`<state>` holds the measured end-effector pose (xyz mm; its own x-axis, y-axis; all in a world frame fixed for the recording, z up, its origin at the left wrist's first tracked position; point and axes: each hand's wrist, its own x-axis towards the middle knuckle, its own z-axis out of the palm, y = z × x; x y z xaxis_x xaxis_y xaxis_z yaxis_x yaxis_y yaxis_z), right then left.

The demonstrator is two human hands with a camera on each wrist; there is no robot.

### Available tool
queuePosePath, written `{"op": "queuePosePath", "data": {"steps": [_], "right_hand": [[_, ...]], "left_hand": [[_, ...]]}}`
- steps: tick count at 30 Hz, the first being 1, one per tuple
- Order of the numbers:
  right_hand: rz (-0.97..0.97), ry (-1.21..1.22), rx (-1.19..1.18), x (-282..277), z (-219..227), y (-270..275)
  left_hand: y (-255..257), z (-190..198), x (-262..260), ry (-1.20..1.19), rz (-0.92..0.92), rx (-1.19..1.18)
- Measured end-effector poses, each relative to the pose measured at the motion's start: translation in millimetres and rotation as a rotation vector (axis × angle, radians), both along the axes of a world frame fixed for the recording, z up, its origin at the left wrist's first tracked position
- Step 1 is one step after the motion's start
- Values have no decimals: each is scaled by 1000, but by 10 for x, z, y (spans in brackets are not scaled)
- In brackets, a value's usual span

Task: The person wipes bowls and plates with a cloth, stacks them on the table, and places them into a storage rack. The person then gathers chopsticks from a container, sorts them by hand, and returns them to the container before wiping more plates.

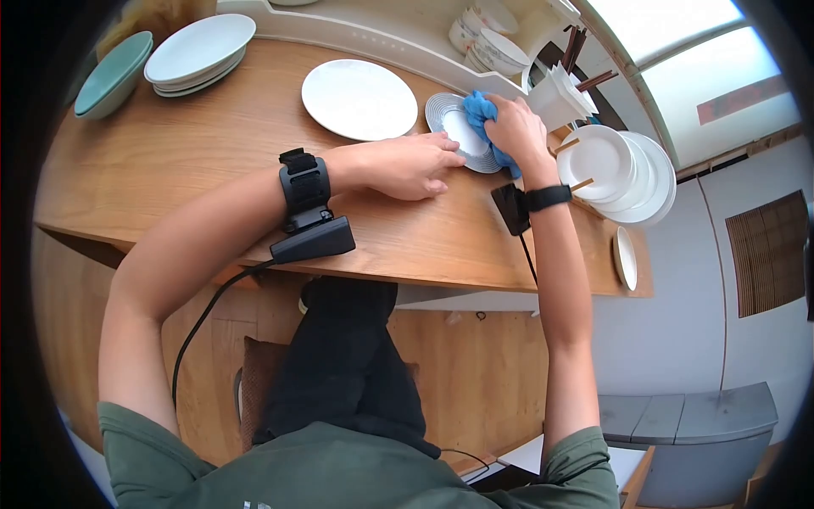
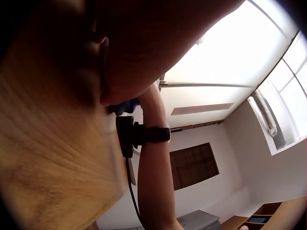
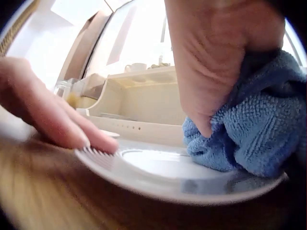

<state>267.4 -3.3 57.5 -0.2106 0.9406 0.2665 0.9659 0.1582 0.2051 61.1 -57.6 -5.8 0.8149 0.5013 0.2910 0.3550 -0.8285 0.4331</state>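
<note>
Striped plate (image 1: pixel 462 136) on table (image 1: pixel 398 246) | left hand (image 1: pixel 411 167): fingers loosely extended, tips on rim | right hand (image 1: pixel 517 131): fingers gripping bunched cloth (image 1: pixel 479 110) against plate | apparently wiping: best keep rim steady, press lightly, sweep centre and rim evenly

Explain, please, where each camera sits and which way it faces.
Head: on the head, facing forward-down across the table; arms, torso, legs show.
Left wrist: worn there, facing past the left hand toward the right forearm.
Right wrist: worn there, facing the plate; right hand and left fingers show.
Head and right wrist share the blue cloth.
</note>
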Motion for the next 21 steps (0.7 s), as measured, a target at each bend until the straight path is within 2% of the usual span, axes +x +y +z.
{"op": "queuePosePath", "data": {"steps": [2,4,6,8,10,12,14,15,18,21], "right_hand": [[0,-2,44,12,-2,-186],[84,8,31,9,11,-383],[129,54,-8,-6,46,-552],[269,154,-127,-74,95,-689],[264,181,-130,-161,107,-712],[376,176,-46,-242,117,-602],[423,221,-81,-325,100,-449],[378,176,-121,-368,101,-381],[269,238,-113,-422,65,-242],[154,234,-101,-289,47,-111]], "left_hand": [[4,9,-1,-64,-6,56],[-37,121,-22,75,16,-10],[3,64,-6,42,-1,-12],[29,62,-14,13,-24,-13],[59,85,-28,58,-100,-29],[40,116,-40,100,-118,3],[33,120,-26,35,-113,-123],[24,116,-11,59,-91,-21],[18,176,-30,-2,-120,-223],[11,150,-38,-7,-59,-142]]}}
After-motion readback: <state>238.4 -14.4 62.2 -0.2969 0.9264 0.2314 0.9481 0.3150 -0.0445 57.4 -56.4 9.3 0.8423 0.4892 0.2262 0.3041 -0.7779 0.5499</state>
